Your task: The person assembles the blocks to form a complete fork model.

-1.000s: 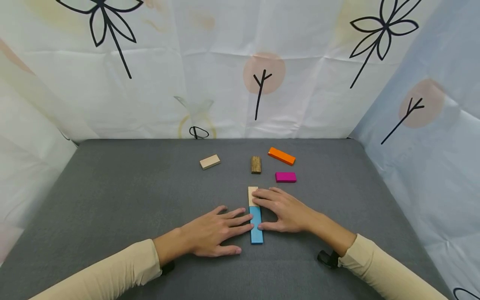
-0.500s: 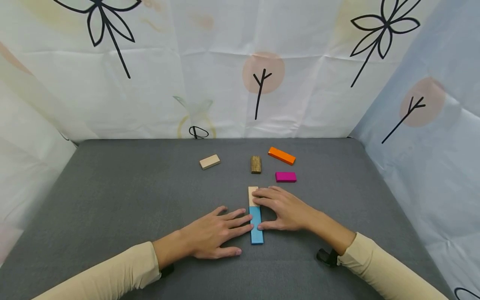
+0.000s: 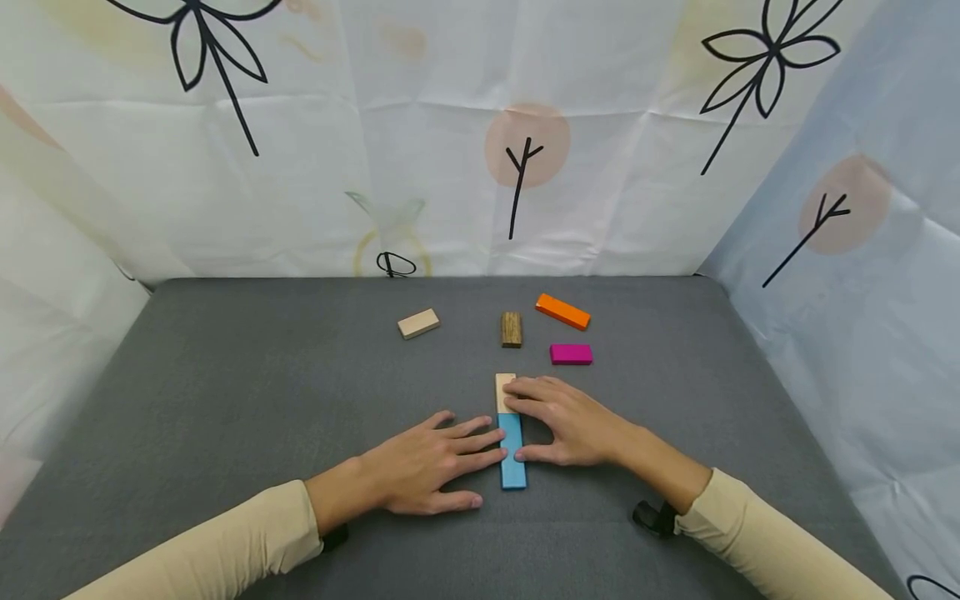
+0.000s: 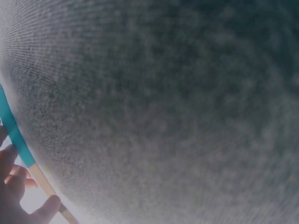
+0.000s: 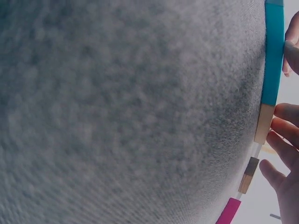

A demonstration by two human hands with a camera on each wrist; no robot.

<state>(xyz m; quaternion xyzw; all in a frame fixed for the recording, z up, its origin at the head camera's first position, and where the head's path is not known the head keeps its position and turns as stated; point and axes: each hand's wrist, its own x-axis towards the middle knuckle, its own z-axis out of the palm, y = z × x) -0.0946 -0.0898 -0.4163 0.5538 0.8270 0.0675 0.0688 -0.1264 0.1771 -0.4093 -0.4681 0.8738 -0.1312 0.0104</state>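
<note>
A light blue block (image 3: 513,477) and a pale wooden block (image 3: 503,382) lie end to end on the grey table, forming one narrow strip. From the left, my left hand (image 3: 420,468) spreads its fingers, with straight fingertips on the blue block's left side. My right hand (image 3: 576,425) rests palm down on the other side. Its fingertips touch the pale block, and its thumb tip is at the blue block's right edge. In the right wrist view, the blue block (image 5: 274,60) and the pale block (image 5: 264,123) meet with their ends together.
Beyond the hands lie a dark brown wooden block (image 3: 512,330), a magenta block (image 3: 571,354), an orange block (image 3: 562,312) and another pale wooden block (image 3: 418,323). A printed white cloth (image 3: 435,150) stands upright along the table's far edge.
</note>
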